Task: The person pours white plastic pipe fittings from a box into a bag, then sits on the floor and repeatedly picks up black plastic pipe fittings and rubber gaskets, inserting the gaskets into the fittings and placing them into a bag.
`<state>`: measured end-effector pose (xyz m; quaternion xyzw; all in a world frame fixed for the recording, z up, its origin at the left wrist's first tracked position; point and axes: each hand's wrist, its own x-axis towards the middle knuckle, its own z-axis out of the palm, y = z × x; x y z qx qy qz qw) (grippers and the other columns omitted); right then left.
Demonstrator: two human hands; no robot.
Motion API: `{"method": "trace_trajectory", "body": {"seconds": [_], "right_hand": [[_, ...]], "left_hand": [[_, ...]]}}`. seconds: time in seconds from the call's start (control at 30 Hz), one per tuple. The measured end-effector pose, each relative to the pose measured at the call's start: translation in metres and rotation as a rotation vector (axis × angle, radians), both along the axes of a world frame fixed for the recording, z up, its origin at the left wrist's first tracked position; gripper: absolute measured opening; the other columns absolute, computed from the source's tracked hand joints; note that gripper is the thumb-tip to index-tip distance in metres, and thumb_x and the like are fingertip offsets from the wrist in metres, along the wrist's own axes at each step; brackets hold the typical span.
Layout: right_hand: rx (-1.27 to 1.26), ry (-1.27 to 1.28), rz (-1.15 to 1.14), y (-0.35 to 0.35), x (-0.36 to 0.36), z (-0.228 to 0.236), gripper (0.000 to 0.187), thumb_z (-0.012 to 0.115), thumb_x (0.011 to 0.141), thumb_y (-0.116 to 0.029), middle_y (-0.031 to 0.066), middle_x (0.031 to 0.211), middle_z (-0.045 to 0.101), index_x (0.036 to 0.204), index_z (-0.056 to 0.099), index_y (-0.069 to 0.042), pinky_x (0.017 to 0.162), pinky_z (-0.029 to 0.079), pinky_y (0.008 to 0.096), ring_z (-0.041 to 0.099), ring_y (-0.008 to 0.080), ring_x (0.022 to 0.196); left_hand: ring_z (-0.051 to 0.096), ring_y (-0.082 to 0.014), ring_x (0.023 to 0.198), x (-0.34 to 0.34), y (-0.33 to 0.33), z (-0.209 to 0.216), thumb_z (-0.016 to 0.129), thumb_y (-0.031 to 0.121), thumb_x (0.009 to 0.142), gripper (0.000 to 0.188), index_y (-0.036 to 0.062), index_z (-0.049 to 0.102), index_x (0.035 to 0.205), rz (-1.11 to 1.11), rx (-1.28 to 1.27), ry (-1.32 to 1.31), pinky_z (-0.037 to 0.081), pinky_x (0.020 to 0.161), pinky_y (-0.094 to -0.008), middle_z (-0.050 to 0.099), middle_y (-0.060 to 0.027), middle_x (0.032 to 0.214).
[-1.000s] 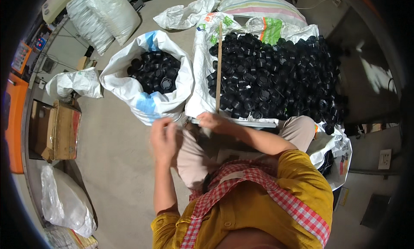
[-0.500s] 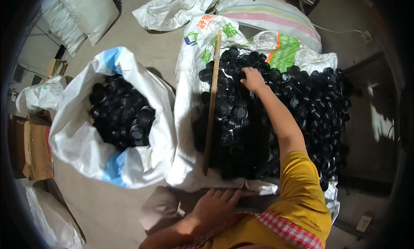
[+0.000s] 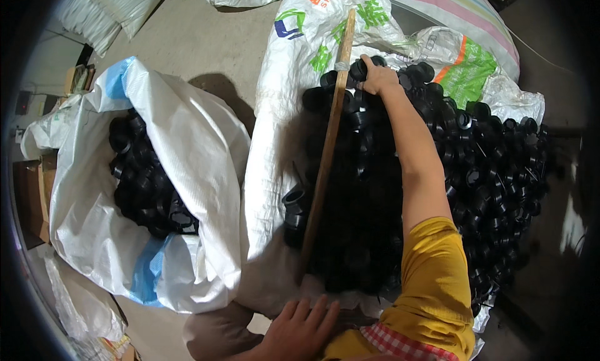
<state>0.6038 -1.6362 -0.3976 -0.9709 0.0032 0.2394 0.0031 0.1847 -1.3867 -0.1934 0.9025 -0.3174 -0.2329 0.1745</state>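
My right hand (image 3: pixel 380 80) reaches to the far edge of a big heap of black plastic fittings (image 3: pixel 481 173). Its finger and thumb close round one short, round black fitting (image 3: pixel 359 70). A wooden stick (image 3: pixel 331 133) lies lengthwise over the heap's left part, with its far end on the printed white sack sheet (image 3: pixel 265 148) beneath. At the lower edge, my left hand (image 3: pixel 303 330) rests by my lap with its fingers stretched out and nothing in it. Deep shadow hides the near middle of the heap.
To the left stands an open white sack with blue bands (image 3: pixel 206 136), partly filled with similar black fittings (image 3: pixel 140 173). A full striped sack (image 3: pixel 469 14) lies at the far right. Cardboard boxes (image 3: pixel 44 198) stand at the far left, and a clear plastic bag (image 3: pixel 81 298) lies nearer.
The view has shifted closer to the heap. My right hand has moved to the heap's far edge and closed on a fitting. The left hand stays by my lap.
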Motion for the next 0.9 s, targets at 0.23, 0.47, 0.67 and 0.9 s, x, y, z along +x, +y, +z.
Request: {"method": "trace_trajectory", "body": {"seconds": [0.23,0.47,0.67,0.9], "right_hand": [[0.284,0.204,0.059,-0.005,-0.102,0.007,0.083,0.072,0.068,-0.031,0.027,0.115,0.058,0.135,0.026,-0.009,0.09,0.045,0.042,0.055,0.0405,0.109],[0.524,-0.274,0.252,0.04,-0.211,0.075,0.054,0.065,0.073,-0.003,0.0232,0.098,0.059,0.115,0.032,-0.007,0.082,0.046,0.0429,0.058,0.0408,0.096],[0.531,-0.102,0.192,0.007,-0.342,0.103,0.031,0.058,0.078,-0.001,0.0194,0.1,0.063,0.106,0.045,-0.004,0.083,0.048,0.041,0.06,0.0376,0.098],[0.301,-0.195,-0.036,0.029,-0.49,0.081,0.053,0.068,0.079,-0.021,0.0195,0.109,0.058,0.125,0.045,-0.009,0.089,0.045,0.0418,0.054,0.038,0.107]], "left_hand": [[0.057,-0.033,0.096,0.002,0.003,0.015,0.058,0.022,0.082,0.053,-0.0013,0.046,0.129,-0.237,0.018,0.103,0.043,0.086,-0.0413,0.056,-0.0194,0.115],[0.058,-0.0283,0.096,-0.004,0.01,0.009,0.065,0.024,0.08,0.055,0.0038,0.047,0.128,-0.129,0.052,-0.102,0.043,0.086,-0.0379,0.058,-0.0116,0.11],[0.059,-0.027,0.097,-0.005,-0.001,0.01,0.068,0.028,0.079,0.049,0.0083,0.052,0.121,-0.18,-0.004,-0.165,0.044,0.086,-0.0385,0.062,-0.01,0.104],[0.062,-0.0311,0.095,-0.02,0.001,0.011,0.067,0.026,0.079,0.046,0.0088,0.055,0.119,-0.281,-0.007,-0.043,0.048,0.083,-0.0418,0.064,-0.0133,0.102]]}}
